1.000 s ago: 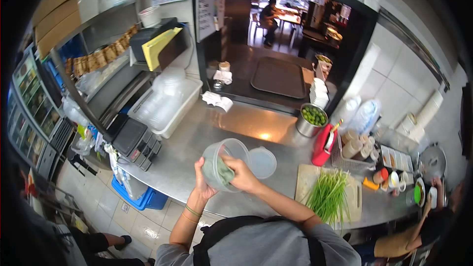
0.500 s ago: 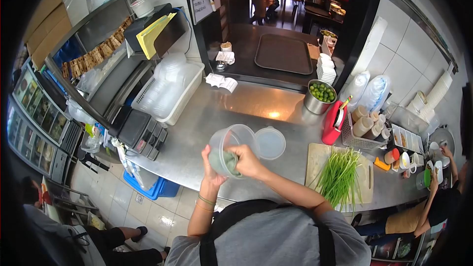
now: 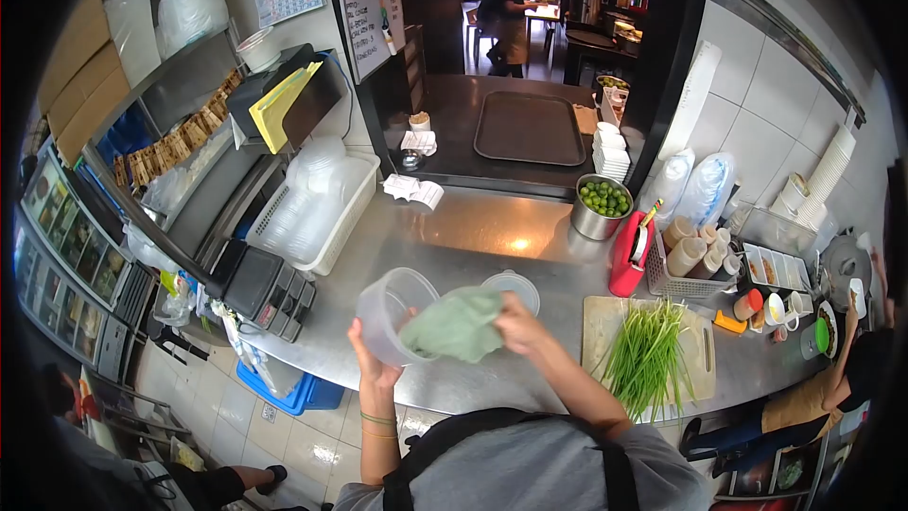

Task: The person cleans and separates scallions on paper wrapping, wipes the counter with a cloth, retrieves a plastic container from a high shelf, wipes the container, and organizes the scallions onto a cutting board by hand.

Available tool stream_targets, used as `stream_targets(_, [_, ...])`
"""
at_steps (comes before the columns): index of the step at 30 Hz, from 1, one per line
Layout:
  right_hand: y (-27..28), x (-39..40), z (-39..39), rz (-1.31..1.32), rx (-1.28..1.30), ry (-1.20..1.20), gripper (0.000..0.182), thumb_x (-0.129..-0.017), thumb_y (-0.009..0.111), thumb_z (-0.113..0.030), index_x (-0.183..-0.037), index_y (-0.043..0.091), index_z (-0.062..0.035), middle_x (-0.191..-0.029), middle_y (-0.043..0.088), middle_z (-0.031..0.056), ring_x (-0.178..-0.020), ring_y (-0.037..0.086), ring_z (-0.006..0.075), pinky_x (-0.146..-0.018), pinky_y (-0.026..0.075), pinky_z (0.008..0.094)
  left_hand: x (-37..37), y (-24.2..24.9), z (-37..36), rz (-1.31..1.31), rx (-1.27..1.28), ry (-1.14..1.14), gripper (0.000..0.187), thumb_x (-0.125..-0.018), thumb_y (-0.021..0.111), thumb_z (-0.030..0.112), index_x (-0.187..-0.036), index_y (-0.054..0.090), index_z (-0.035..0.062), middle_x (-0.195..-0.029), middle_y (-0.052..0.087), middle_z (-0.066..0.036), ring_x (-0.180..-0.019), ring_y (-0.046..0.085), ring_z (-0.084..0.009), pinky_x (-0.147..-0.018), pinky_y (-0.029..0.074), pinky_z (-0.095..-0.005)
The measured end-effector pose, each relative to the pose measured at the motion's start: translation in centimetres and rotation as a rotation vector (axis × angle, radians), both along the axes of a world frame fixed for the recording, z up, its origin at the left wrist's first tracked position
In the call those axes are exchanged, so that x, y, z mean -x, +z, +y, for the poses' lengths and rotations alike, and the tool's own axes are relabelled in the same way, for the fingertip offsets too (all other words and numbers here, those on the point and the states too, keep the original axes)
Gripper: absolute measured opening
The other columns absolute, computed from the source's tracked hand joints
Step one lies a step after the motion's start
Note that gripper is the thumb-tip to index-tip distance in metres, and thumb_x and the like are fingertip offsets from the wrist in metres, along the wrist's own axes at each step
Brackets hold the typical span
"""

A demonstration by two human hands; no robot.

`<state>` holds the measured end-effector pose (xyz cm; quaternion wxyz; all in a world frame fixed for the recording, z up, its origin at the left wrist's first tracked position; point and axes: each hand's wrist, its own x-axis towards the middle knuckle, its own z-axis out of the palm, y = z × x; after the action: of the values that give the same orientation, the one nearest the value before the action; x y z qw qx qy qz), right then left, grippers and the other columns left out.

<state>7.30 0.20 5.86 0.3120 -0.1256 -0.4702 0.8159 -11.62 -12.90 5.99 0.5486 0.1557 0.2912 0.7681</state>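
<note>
My left hand (image 3: 375, 360) grips a clear round plastic tub (image 3: 386, 308) from below and behind, tilted above the steel counter. A pale green cloth (image 3: 458, 324) is pinched in my right hand (image 3: 518, 324), spread out and overlapping the tub's right side. Behind the cloth, a round translucent lid (image 3: 515, 290) lies on the counter, partly hidden. To the right, a bunch of green chives (image 3: 647, 355) rests on a cutting board (image 3: 702, 345).
A white basket of plastic containers (image 3: 348, 210) stands at the back left, near a black organizer (image 3: 253, 279). At the back right are a steel pot of green citrus (image 3: 603, 201), a red holder (image 3: 632, 255) and a basket of sauce bottles (image 3: 688, 286). A co-worker (image 3: 832, 383) stands far right.
My right hand has drawn the cloth out of the tub to the right, and the cloth now hangs spread. The tub has shifted left and down. The whole view has turned slightly.
</note>
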Motion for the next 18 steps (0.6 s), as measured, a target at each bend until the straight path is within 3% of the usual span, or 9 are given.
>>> stream_targets(3, [3.1, -3.9, -0.7, 0.418, 0.305, -0.077, 0.039, -0.080, 0.045, 0.004, -0.119, 0.050, 0.0027, -0.120, 0.053, 0.0153, -0.108, 0.054, 0.0240, -0.094, 0.041, 0.0385, 1.3, 0.4, -0.6, -0.079, -0.176, -0.259, 0.090, -0.074, 0.045, 0.068, -0.139, 0.023, 0.0104, -0.124, 0.043, -0.022, -0.109, 0.049, -0.0345, -0.091, 0.042, -0.0459])
stream_targets(6, [2.1, -4.0, -3.2, 0.405, -0.019, -0.022, 0.047, -0.077, 0.044, 0.004, -0.124, 0.044, 0.0025, -0.126, 0.047, 0.0172, -0.114, 0.050, 0.0255, -0.096, 0.040, 0.0384, 1.2, -0.1, 0.3, -0.132, -0.113, -0.333, 0.088, -0.073, 0.044, 0.070, -0.142, 0.018, 0.0202, -0.130, 0.037, -0.024, -0.114, 0.044, -0.0361, -0.089, 0.043, -0.0519])
stream_targets(9, [2.6, -0.7, -3.3, -0.144, -1.108, -0.103, 0.050, -0.071, 0.047, 0.003, -0.121, 0.045, 0.0035, -0.121, 0.050, 0.0199, -0.110, 0.052, 0.0302, -0.092, 0.042, 0.0392, -1.4, -0.9, 2.0, -0.163, -0.040, -0.353, 0.087, -0.074, 0.046, 0.067, -0.140, 0.021, 0.0165, -0.127, 0.042, -0.020, -0.112, 0.047, -0.0343, -0.085, 0.044, -0.0532])
stream_targets(10, [3.0, 0.0, -3.3, -0.219, -1.158, -0.161, 0.048, -0.069, 0.048, 0.002, -0.117, 0.048, 0.0036, -0.117, 0.051, 0.0200, -0.107, 0.053, 0.0317, -0.089, 0.043, 0.0395, -2.8, -1.5, 1.7, 0.019, 0.151, -0.295, 0.083, -0.075, 0.048, 0.063, -0.136, 0.029, 0.0102, -0.124, 0.047, -0.015, -0.107, 0.052, -0.0306, -0.085, 0.046, -0.0511])
stream_targets(13, [3.4, 1.9, -3.3, -0.371, -1.281, -0.315, 0.039, -0.066, 0.051, -0.001, -0.105, 0.055, 0.0028, -0.104, 0.055, 0.0196, -0.096, 0.055, 0.0357, -0.081, 0.045, 0.0406, -4.1, -0.9, 1.0, 0.005, 0.221, -0.258, 0.073, -0.078, 0.050, 0.057, -0.129, 0.038, 0.0063, -0.123, 0.048, -0.013, -0.110, 0.050, -0.0245, -0.092, 0.043, -0.0388])
stream_targets(15, [1.8, 2.6, -2.7, -0.392, -1.309, -0.417, 0.032, -0.065, 0.053, -0.002, -0.097, 0.059, 0.0011, -0.096, 0.057, 0.0182, -0.088, 0.056, 0.0376, -0.076, 0.046, 0.0417, -4.1, -1.1, 0.5, 0.474, 0.137, -0.108, 0.082, -0.075, 0.055, 0.055, -0.134, 0.033, 0.0032, -0.128, 0.042, -0.014, -0.118, 0.043, -0.0248, -0.099, 0.035, -0.0388])
stream_targets(17, [0.1, 2.8, -2.6, -0.649, -1.355, -0.229, 0.024, -0.067, 0.057, -0.006, -0.091, 0.060, -0.0001, -0.089, 0.057, 0.0170, -0.082, 0.056, 0.0362, -0.073, 0.046, 0.0386, -5.4, 0.6, 1.1, 0.976, -0.071, 0.161, 0.089, -0.072, 0.059, 0.056, -0.137, 0.029, 0.0021, -0.131, 0.038, -0.015, -0.122, 0.038, -0.0255, -0.101, 0.032, -0.0396])
stream_targets(18, [-3.0, 3.8, -3.2, -0.463, -1.203, -0.200, 0.025, -0.071, 0.058, -0.008, -0.094, 0.060, -0.0001, -0.090, 0.058, 0.0162, -0.083, 0.057, 0.0337, -0.073, 0.046, 0.0373, -5.8, 1.7, 0.8, 1.085, -0.061, 0.137, 0.095, -0.069, 0.061, 0.055, -0.138, 0.025, 0.0020, -0.133, 0.035, -0.016, -0.125, 0.034, -0.0264, -0.102, 0.030, -0.0403])
